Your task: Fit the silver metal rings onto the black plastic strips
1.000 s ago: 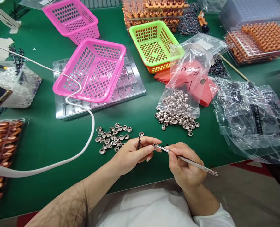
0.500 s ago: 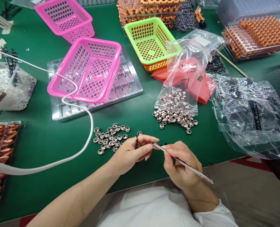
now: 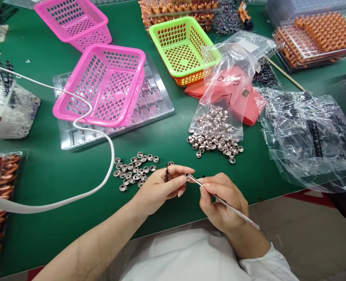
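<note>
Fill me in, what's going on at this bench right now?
A person's left hand pinches a small metal cup between thumb and forefinger. The right hand holds tweezers, their tip at that cup. A black strip shows at the left hand's fingers. Loose cups lie just beyond the left hand; a bigger heap sits farther off, partly in or under a clear bag.

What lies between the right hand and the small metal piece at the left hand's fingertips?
The front part of a slim metal tool lies there: in the head view, it runs from the right hand to the small metal piece.
</note>
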Motion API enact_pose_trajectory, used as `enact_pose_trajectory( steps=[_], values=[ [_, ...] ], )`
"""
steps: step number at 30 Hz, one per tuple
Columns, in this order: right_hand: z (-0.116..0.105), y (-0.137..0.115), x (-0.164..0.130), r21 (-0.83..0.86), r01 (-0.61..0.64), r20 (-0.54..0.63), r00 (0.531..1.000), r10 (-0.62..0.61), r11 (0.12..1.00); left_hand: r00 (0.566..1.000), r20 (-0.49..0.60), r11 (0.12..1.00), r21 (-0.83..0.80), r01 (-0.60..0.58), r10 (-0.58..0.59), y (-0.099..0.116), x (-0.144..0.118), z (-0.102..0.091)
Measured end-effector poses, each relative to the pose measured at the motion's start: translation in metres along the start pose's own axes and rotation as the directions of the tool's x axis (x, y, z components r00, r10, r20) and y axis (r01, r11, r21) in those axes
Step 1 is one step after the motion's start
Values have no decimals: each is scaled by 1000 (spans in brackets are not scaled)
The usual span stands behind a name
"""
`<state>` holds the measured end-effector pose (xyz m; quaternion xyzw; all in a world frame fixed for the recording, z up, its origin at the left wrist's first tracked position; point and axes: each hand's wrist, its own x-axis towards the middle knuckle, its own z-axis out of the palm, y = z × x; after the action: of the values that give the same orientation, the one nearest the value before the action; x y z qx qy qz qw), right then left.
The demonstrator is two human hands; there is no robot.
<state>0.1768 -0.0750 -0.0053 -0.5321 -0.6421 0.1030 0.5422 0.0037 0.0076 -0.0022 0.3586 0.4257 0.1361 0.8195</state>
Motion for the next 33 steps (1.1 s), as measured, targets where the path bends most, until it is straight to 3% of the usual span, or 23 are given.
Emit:
enact_pose_trajectory(
  steps=[18,33],
  values=[
    [0,0,-2,-19,48,4,999,-48,999,999,40,1000,13,-12,11,-2,0,-5],
    [2,-1,-3,-23,75,-19,997,-75,997,1000,-11,1000,12,0,1,0,0,-2]
  ],
)
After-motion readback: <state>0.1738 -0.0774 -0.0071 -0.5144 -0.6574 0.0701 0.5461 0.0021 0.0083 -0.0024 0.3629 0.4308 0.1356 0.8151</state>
